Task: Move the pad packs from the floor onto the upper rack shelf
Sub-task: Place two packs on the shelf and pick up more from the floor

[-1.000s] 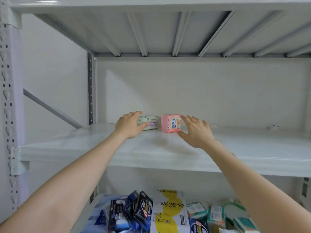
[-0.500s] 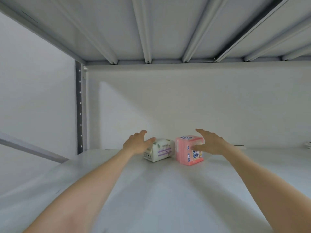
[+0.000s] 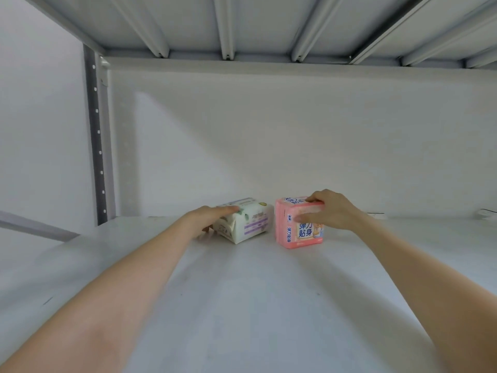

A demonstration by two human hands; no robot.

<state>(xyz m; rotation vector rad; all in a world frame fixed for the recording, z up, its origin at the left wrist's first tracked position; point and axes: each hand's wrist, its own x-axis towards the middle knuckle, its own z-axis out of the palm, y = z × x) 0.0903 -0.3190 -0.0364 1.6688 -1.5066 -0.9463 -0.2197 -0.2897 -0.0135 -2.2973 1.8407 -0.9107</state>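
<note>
Both packs sat on the shelf (image 3: 242,305), far back by the wall. The pink pack (image 3: 301,235) stood upright, its printed face turned out toward the person. The right hand (image 3: 330,211) gripped it: the fingers (image 3: 314,201) curled over its top right edge and the thumb lay across its front face, so the pack was pinched between them.

Just left of the pink pack, with a narrow gap between the two, lay the white pack (image 3: 250,223), turned at an angle with one corner pointing forward. The left hand (image 3: 207,218) rested on that pack's top left end, one finger stretched flat along the top. The hand was blurred, and I could not tell whether it clamped the pack or only lay on it.

Both bare forearms reached in from the front, one to each side of the pink pack. Far left of it rose a grey post (image 3: 96,144) with a row of holes, and a slanted brace (image 3: 35,230) ran lower down beyond that. Above the pink pack hung the ribbed underside of the next deck (image 3: 226,28). Well to its right, against the wall, lay a small white object (image 3: 486,212), too small to identify.
</note>
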